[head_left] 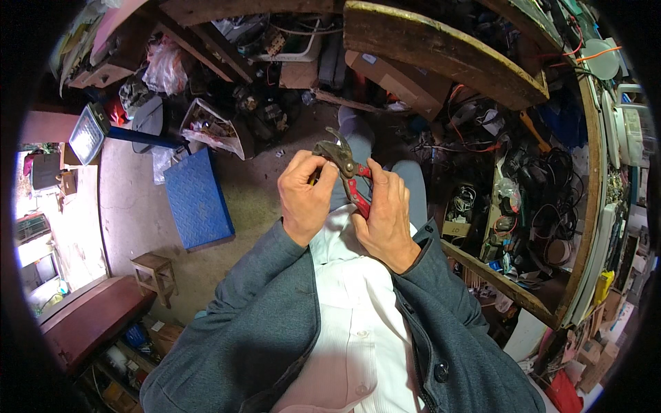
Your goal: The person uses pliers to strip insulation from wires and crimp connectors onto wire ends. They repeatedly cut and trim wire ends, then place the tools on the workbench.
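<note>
In front of my chest is a pair of pruning shears [350, 168] with red handles and a worn, dark curved blade; its jaws point up and away from me and stand apart. My right hand [387, 217] is closed round the red handles. Beside the blade, my left hand [305, 196] is pinched, thumb against bent fingers, with the fingertips at the shears' head. A small yellow and black bit shows between those fingers, too little of it to name. Both forearms are in dark grey sleeves.
A blue platform scale [196, 199] stands on the concrete floor to the left, near a small wooden stool [155, 277]. Ahead is an open box of odds and ends [241, 138]. A wooden bench edge [441, 51] and shelves cluttered with cables [463, 199] lie ahead and to the right.
</note>
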{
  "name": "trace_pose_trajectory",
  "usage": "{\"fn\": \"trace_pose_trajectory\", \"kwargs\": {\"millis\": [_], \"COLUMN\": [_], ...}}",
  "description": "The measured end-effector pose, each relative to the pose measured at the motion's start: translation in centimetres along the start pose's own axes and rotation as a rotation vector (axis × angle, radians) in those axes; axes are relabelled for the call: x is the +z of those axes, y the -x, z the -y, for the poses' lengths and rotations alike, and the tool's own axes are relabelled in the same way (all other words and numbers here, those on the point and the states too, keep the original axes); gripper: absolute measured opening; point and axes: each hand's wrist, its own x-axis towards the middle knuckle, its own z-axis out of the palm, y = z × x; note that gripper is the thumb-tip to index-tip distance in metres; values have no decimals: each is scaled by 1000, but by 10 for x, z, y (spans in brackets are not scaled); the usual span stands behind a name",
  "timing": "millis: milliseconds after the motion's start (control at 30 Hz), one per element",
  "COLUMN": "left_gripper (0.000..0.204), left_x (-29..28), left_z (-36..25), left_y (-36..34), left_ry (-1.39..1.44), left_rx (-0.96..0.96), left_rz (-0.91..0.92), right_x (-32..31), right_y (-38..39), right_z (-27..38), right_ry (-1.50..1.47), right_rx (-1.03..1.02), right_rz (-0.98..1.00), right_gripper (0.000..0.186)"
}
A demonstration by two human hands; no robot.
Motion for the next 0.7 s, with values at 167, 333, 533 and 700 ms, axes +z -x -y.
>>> {"fn": "trace_pose_trajectory", "kwargs": {"millis": [167,333,533,700], "left_gripper": [11,11,11,9], "left_x": [0,1,-1,-3], "left_z": [-3,2,8,3], "left_y": [-1,1,2,2], "left_ry": [17,51,81,96], "left_rx": [21,-23,-57,-127], "left_rz": [16,25,43,47], "right_x": [-2,4,4,6], "right_y": [0,3,5,4], "right_z": [0,-5,-6,-9], "right_ry": [5,-22,-122,-253], "right_rx": [26,-6,-29,-50], "right_rz": [49,35,50,35], "right_gripper": [82,77,73,67]}}
